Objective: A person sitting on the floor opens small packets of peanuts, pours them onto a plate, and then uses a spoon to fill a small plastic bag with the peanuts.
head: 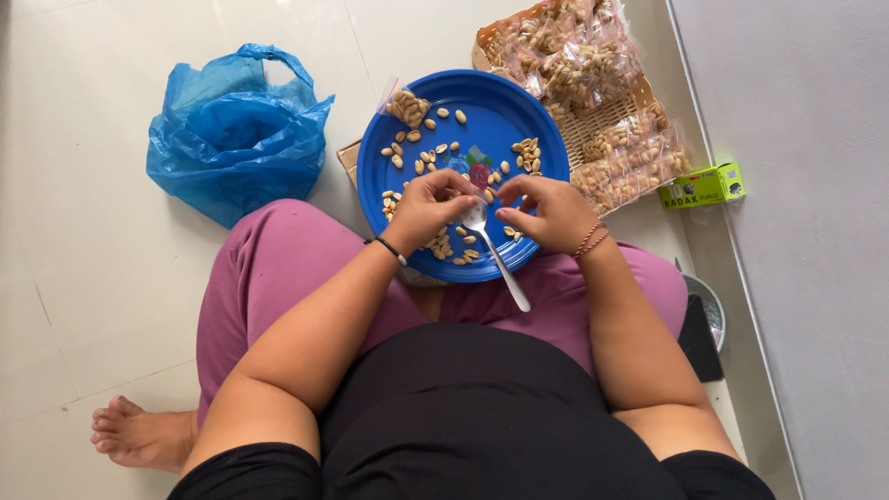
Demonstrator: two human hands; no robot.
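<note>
A round blue plate (505,111) rests on my lap, with shelled peanuts (421,157) scattered over it. Both my hands meet over the plate's near side. My left hand (428,206) has its fingers curled over peanuts close to the bowl of a metal spoon (495,255). My right hand (548,211) pinches something small at its fingertips, beside the left hand; what it is I cannot make out. The spoon lies on the plate with its handle pointing toward my body. A small clear bag with peanuts (405,104) lies at the plate's far left rim.
A crumpled blue plastic bag (231,134) sits on the white tiled floor to the left. A woven tray (602,130) piled with several small clear packets of peanuts (574,51) stands beyond the plate at right. A small green box (702,186) lies by the grey wall. A round metal thing (711,310) sits by my right knee.
</note>
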